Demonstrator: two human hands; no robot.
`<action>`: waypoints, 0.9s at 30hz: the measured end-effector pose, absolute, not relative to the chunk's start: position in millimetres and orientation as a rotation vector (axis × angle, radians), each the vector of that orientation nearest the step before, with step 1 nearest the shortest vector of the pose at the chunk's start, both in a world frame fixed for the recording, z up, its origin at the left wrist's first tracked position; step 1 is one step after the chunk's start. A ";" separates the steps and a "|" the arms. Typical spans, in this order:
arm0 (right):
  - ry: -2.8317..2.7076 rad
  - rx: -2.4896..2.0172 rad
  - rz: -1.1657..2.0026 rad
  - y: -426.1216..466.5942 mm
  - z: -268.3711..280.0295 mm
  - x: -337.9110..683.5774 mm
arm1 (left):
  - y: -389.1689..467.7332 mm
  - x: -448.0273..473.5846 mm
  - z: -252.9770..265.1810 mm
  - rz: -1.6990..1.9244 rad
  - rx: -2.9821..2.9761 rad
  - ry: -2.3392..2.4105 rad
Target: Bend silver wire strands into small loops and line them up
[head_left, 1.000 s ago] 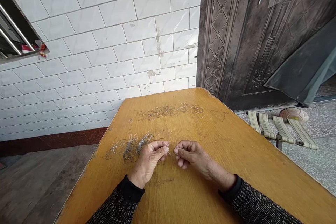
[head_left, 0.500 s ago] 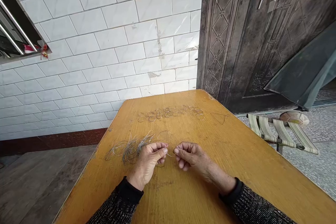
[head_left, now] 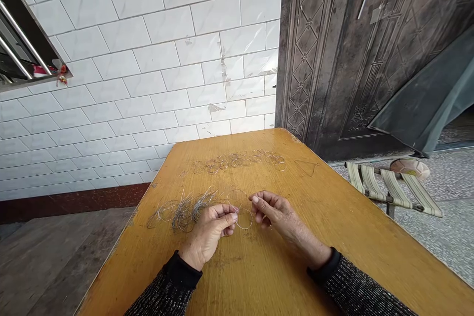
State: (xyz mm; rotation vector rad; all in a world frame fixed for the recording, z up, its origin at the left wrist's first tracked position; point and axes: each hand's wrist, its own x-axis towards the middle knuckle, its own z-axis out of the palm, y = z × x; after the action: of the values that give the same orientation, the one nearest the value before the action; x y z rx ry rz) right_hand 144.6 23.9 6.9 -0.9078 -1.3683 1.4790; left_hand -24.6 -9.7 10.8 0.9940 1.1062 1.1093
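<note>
Both sleeves (head_left: 363,286) are black with pale flecks — each ending in a plain black cuff (head_left: 187,269).

Curved into a thin, pale wire loop (head_left: 252,218), pinched in the left hand (head_left: 212,227), just beside the right hand (head_left: 277,212). Heaped loosely to the left on the wooden table (head_left: 259,276) in a silvery wire bundle (head_left: 181,217). Spread farther back in a row of thin wire rings (head_left: 234,159).

I log: bare left hand (head_left: 215,224) pinched, thumb to forefinger; bare right hand (head_left: 276,210) just apart, fingers curled; forearms in black, white-flecked sleeves (head_left: 166,284) angled inward.
</note>
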 end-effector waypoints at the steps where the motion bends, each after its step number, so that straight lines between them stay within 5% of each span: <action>1: -1.369 -0.903 1.476 23.9 6.9 144.6 | -9.8 -24.7 10.4 1.106 1.000 1.110; 18: -1.460 -0.851 1.634 17.2 -4.2 133.4 | -12.3 -15.8 9.4 1.050 1.094 1.144; 27: -1.680 -0.993 1.352 18.9 -5.1 134.6 | -10.0 -22.3 12.1 1.120 1.152 1.132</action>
State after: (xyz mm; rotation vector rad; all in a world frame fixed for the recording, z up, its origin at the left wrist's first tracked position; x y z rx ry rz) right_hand 134.6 18.9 -5.1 -0.9931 -1.6802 1.3524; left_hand -22.3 -10.0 12.1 1.1515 1.1316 1.1204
